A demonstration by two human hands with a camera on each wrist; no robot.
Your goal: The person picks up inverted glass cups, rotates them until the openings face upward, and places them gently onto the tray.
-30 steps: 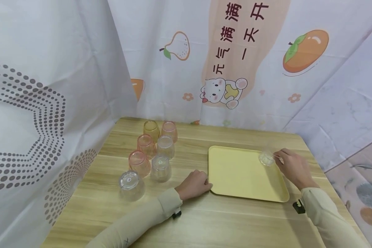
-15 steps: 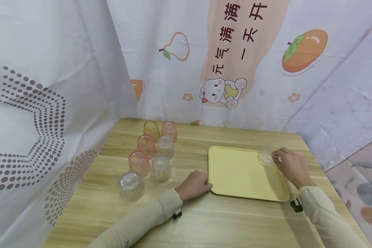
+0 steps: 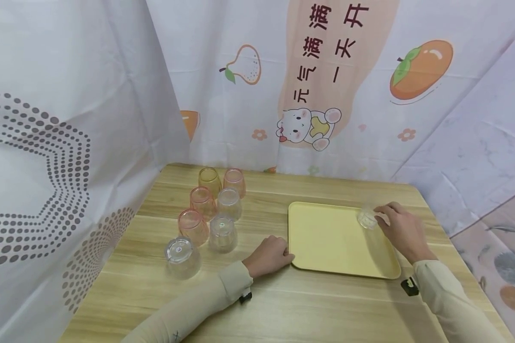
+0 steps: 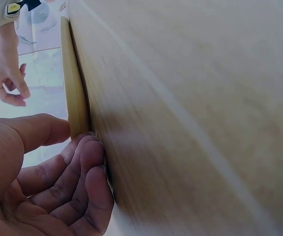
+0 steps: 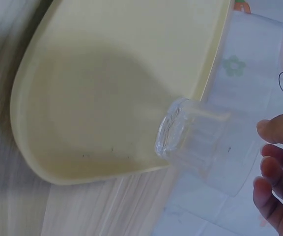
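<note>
A yellow tray (image 3: 330, 240) lies on the wooden table, and a clear glass (image 3: 367, 218) stands upright in its far right corner. My right hand (image 3: 403, 231) is beside that glass. In the right wrist view the thumb and curved fingertips (image 5: 263, 189) sit spread just off the rim of the glass (image 5: 195, 142), with a small gap visible. My left hand (image 3: 269, 256) pinches the tray's near left corner. Seen from the left wrist, the thumb (image 4: 53, 129) presses on the tray edge (image 4: 72, 93) and the curled fingers are tucked below it.
On the table's left side several glasses stand in a group: an amber one (image 3: 209, 180), pink ones such as this pink glass (image 3: 194, 228), and clear ones. The nearest clear glass (image 3: 182, 259) is upside down. A printed curtain (image 3: 249, 114) hangs behind the table.
My right hand's fingers have loosened from the rim of the clear glass, and the hand has shifted slightly. The glass stays in the tray's corner. My left hand has not moved.
</note>
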